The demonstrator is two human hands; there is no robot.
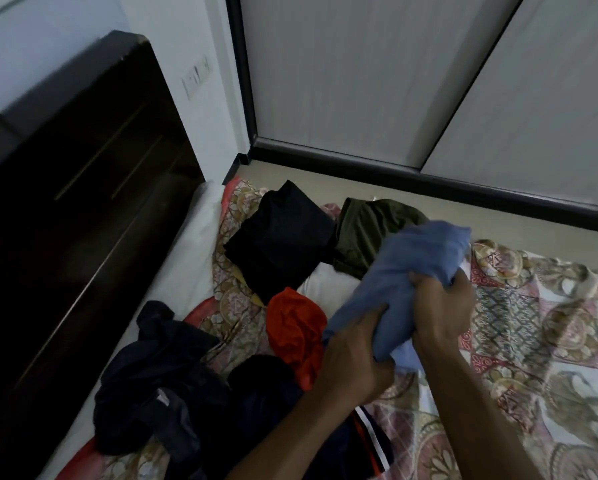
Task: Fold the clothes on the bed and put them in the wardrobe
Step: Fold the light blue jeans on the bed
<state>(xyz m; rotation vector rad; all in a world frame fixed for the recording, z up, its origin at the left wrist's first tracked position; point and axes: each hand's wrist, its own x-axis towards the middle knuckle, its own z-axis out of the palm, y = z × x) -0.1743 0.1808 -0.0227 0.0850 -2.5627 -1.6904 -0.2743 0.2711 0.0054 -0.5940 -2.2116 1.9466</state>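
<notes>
Noted blue garment (404, 282) lifted clear of the bed (532, 306), bunched between both hands, probably to find an edge before folding. Found left hand (354, 358) and right hand (442, 306) close together, fingers of each clamped tight into the cloth. Judged it thin, soft, crumpled into a rough roll, no creases set. Logged black garment (283, 237) and olive garment (370, 233) folded near the bed's far edge, likely staged toward the closed wardrobe (359, 81). Logged orange garment (297, 327) and dark heap (159, 386) unfolded.

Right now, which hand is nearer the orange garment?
Left. The left hand grips the blue garment right beside the orange garment; the right hand grips it farther right.
</notes>
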